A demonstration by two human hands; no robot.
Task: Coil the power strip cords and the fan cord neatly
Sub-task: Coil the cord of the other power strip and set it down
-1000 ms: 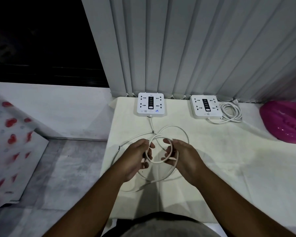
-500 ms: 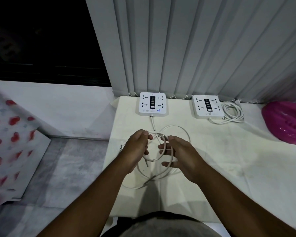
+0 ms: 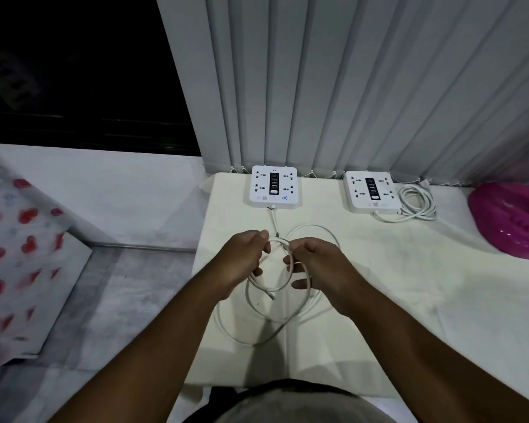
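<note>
Two white square power strips lie at the far edge of a cream cloth. The left power strip (image 3: 274,186) has a white cord (image 3: 251,338) that runs toward me and loops loosely on the cloth. My left hand (image 3: 243,261) and my right hand (image 3: 315,265) both grip this cord close together, holding small loops between them. The right power strip (image 3: 370,195) sits with its own cord (image 3: 417,203) in a tidy coil beside it. No fan is in view.
The cream cloth (image 3: 364,285) covers a low white surface. A glossy pink inflatable object (image 3: 513,221) lies at the right. Grey vertical blinds (image 3: 348,87) hang behind the strips. A sheet with red hearts (image 3: 19,254) lies on the floor at left.
My hands have come closer together and slightly farther from me, gathering more cord into loops. The loose loop on the left of the cloth has been drawn in.
</note>
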